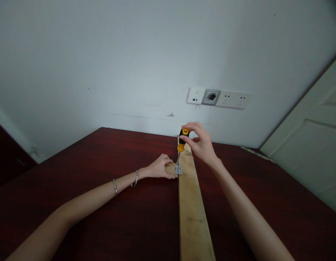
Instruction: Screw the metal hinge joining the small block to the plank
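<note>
My right hand grips the black and yellow handle of a screwdriver, held nearly upright with its shaft pointing down. The tip reaches the left part of a metal hinge; whether it sits in a screw is too small to tell. The hinge lies flat across the seam between a small wooden block and a long wooden board. My left hand is closed around the small block, fingers on its far side and thumb on the near side, pressing it against the board's left edge.
The board runs lengthwise over a dark red table toward a white wall. Wall sockets are set above the table's back edge. A white panelled door stands at the right, and a thin strip lies near the back right edge.
</note>
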### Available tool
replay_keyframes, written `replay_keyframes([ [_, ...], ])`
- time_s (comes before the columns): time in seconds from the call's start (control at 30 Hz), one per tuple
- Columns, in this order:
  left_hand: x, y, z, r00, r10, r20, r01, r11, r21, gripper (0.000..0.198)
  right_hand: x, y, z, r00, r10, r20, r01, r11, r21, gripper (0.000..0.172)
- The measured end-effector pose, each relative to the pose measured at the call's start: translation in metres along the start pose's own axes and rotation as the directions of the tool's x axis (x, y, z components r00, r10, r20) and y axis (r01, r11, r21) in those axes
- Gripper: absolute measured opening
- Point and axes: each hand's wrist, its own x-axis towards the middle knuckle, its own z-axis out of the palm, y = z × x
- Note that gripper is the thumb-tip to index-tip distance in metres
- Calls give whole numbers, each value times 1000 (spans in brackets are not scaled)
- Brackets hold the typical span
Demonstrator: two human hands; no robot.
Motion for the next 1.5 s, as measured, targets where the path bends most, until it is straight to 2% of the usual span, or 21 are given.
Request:
replay_keyframes([
  [0.1, 0, 1, 0, 1000, -6, -5, 6, 1000, 0, 60, 0, 0, 0, 1000, 24, -2, -24, 1000, -13, 28],
  [0.27, 0, 0, 0, 1000, -5, -1, 5, 1000, 2, 60, 0, 2, -8, 988, 40, 148, -53, 995, 85, 32],
  [0.33, 0, -1, 1, 1000, -8, -4, 8, 1000, 8, 60, 1, 4, -10, 984, 53, 170, -69, 994, 85, 34],
  [0.53, 0, -2, 1, 1000, 4, -3, -4, 1000, 11, 61, 2, 6, -4, 997, 62, 45, -65, 995, 71, 32],
  [0.63, -1, -1, 0, 1000, 7, -10, -7, 1000, 2, 62, 1, 4, -3, 994, 69, 84, -76, 994, 83, 36],
  [0.77, 0, 0, -1, 1000, 9, -10, -9, 1000, 1, 61, 1, 7, -8, 974, 126, 189, -163, 967, 197, 35],
  [0.87, 0, 0, -1, 1000, 17, -9, -17, 1000, 0, 60, 1, 11, -9, 980, 129, 149, -160, 962, 221, 31],
  [1.03, 0, 2, -2, 1000, 2, 0, -2, 1000, -17, 59, 2, 10, -6, 994, 109, 28, -112, 984, 140, 28],
  [1.1, -1, 3, -3, 1000, -12, 5, 12, 1000, -28, 59, 2, 5, -8, 993, 107, 39, -112, 985, 133, 28],
  [1.27, -1, 3, -3, 1000, -16, 6, 16, 999, -36, 59, 4, -1, -16, 978, 121, 172, -156, 965, 211, 29],
  [1.5, -1, 2, -2, 1000, 0, -2, 0, 1000, -24, 59, 6, -1, -15, 995, 66, 68, -71, 995, 73, 24],
])
